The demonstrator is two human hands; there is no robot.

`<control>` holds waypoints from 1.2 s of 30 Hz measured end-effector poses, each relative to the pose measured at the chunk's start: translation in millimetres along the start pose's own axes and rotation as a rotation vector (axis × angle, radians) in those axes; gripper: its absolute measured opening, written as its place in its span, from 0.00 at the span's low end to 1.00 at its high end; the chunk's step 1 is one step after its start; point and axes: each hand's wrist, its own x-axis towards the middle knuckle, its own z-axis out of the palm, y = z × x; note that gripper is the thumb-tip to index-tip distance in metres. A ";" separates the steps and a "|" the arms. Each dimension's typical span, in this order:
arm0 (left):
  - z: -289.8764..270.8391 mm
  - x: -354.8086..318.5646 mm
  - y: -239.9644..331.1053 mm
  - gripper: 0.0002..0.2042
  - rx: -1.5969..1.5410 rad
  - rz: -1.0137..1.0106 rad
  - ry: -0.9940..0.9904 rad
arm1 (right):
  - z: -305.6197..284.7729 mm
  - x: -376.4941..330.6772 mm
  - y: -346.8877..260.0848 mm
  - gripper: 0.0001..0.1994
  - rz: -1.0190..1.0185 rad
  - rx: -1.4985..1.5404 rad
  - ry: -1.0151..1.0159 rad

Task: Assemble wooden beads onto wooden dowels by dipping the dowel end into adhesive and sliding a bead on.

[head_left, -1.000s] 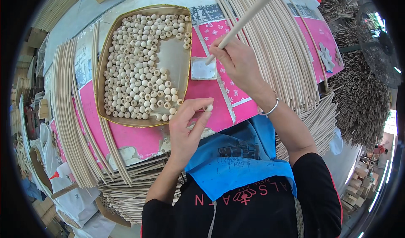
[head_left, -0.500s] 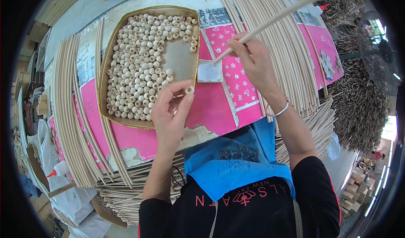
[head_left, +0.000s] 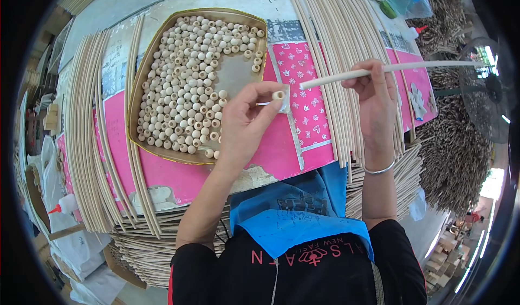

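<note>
My left hand [head_left: 246, 123] pinches a small wooden bead [head_left: 279, 95] between thumb and forefinger, its hole turned toward the right. In my right hand [head_left: 375, 96], closed at the fingers, a long pale wooden stick [head_left: 336, 78] lies nearly level, its near tip a short way right of the bead and apart from it. A small square dish of white paste [head_left: 285, 106] is partly hidden behind my left fingers. To the left of that hand stands a shallow box [head_left: 230, 73] with a gold rim, holding many round wooden beads [head_left: 187, 83] with drilled holes.
Rows of long wooden sticks [head_left: 81, 137] lie on the pink and white tabletop [head_left: 265, 156] at the left, and a wider row [head_left: 346, 29] lies at the right. A white bottle with a red tip [head_left: 65, 204] is at lower left. A fan [head_left: 487, 83] stands at far right.
The stick has been lifted out of the white dish and swung level, pointing left. My left hand has moved right and up with the bead, now in front of the dish.
</note>
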 end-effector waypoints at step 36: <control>-3.3 9.5 13.2 0.10 0.469 0.295 -0.093 | 8.4 -43.0 2.3 0.14 -0.148 -0.055 -0.043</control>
